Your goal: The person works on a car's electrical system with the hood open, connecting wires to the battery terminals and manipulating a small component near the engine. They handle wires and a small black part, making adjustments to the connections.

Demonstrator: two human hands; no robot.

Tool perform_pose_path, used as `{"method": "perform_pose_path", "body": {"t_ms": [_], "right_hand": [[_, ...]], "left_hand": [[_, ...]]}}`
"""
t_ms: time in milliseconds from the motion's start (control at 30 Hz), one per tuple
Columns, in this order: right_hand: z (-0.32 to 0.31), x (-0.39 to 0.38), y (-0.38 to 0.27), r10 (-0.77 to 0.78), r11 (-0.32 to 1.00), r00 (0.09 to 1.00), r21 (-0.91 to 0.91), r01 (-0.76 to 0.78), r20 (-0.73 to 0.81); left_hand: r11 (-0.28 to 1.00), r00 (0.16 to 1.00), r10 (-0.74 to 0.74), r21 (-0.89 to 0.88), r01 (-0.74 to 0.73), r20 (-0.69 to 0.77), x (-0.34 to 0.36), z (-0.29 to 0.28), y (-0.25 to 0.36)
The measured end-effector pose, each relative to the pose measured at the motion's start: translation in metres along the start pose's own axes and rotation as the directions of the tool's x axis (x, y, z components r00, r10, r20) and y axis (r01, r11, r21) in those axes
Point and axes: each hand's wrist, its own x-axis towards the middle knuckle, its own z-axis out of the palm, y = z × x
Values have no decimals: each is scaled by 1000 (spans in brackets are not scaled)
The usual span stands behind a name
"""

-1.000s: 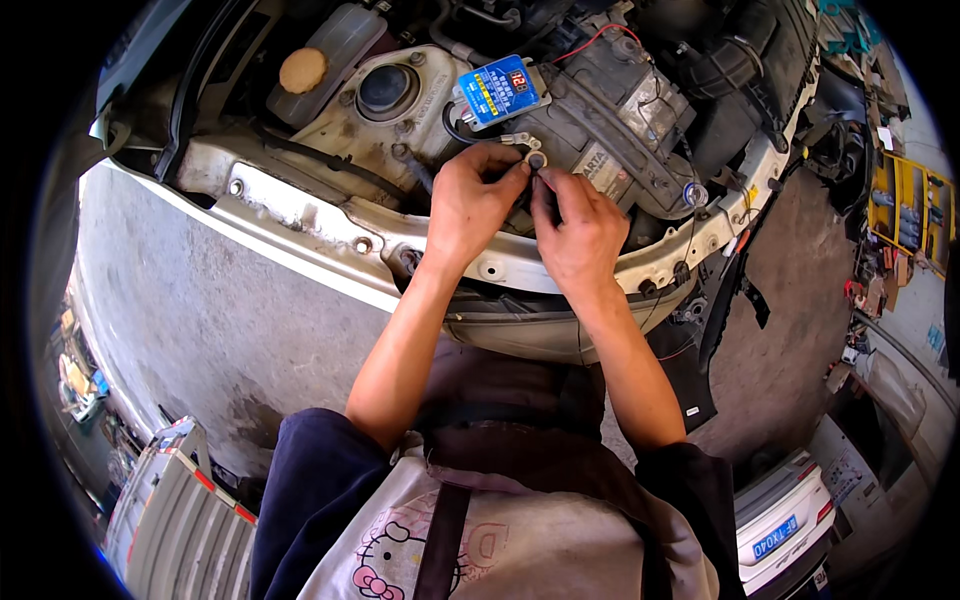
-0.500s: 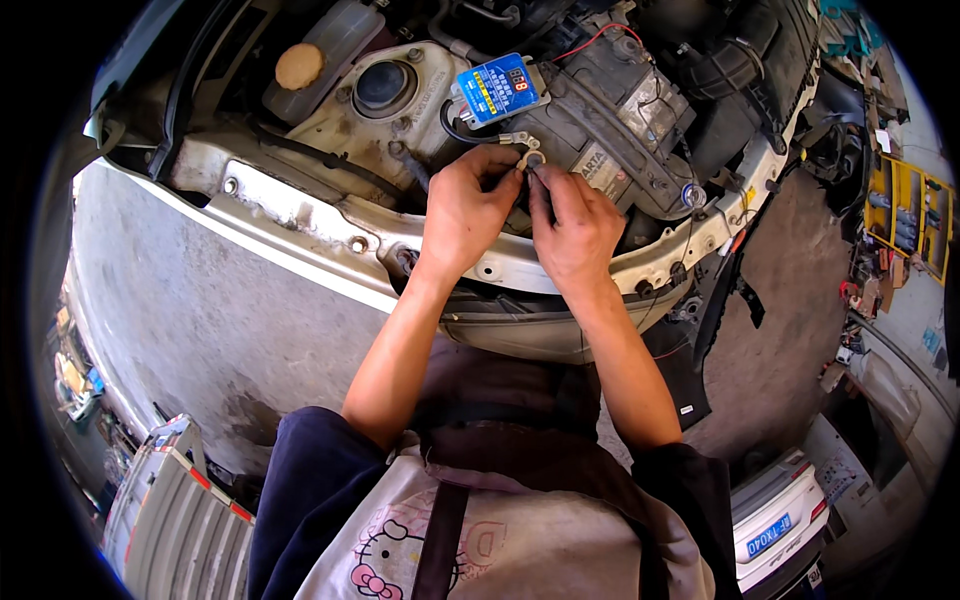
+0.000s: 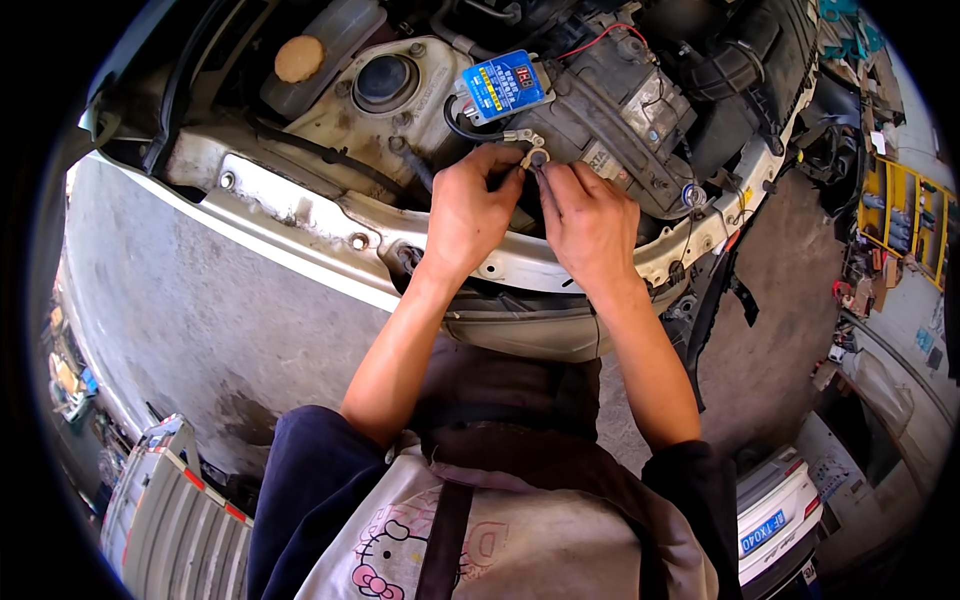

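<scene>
Concrete workshop floor (image 3: pixel 190 310), stained and grey, shows below an open engine bay (image 3: pixel 600 90) whose front crossmember (image 3: pixel 300 215) runs pale and bolt-studded from upper left toward the right.

Left hand (image 3: pixel 470 215): over the crossmember's middle, fingers curled shut, tips pinching at a small metal cable terminal (image 3: pixel 528 146) just above the knuckles.

Right hand (image 3: pixel 590 225): touching the left hand's side, fingers bent in and closed toward the same terminal; whether they actually grip it or only press the spot beside it cannot be told.

Terminal sits at the near edge of the bay, just under a blue box (image 3: pixel 503 84) with a printed label, on the end of a black cable (image 3: pixel 460 125).

Far left corner of the bay: round yellow cap (image 3: pixel 299 58) on a pale reservoir. Dark strut mount (image 3: pixel 385 80) between cap and blue box.

Right of the hands: grey battery housing (image 3: pixel 630 110), red wire (image 3: pixel 600 40) above it.

Yellow shelving (image 3: pixel 905 215) at the far right.
</scene>
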Motion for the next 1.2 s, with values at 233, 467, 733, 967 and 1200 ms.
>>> {"method": "perform_pose_path", "body": {"t_ms": [233, 467, 733, 967, 1200], "right_hand": [[-4, 11, 3, -74, 997, 994, -3, 75, 84], [-2, 7, 3, 20, 1000, 996, -11, -19, 85], [-8, 6, -2, 72, 995, 993, 56, -77, 88], [-11, 8, -3, 21, 998, 995, -61, -15, 102], [-18, 27, 9, -175, 983, 961, -13, 182, 214]], "left_hand": [[1000, 1000, -3, 4, 3, 3, 2, 1, -5], [1000, 1000, 0, -23, 0, 18, 4, 0, -9], [999, 1000, -20, -47, 20, -2, 3, -1, -6], [998, 999, -34, -48, 34, -3, 3, -2, -5], [999, 1000, -15, -37, 15, 3, 4, -2, -5]]}}
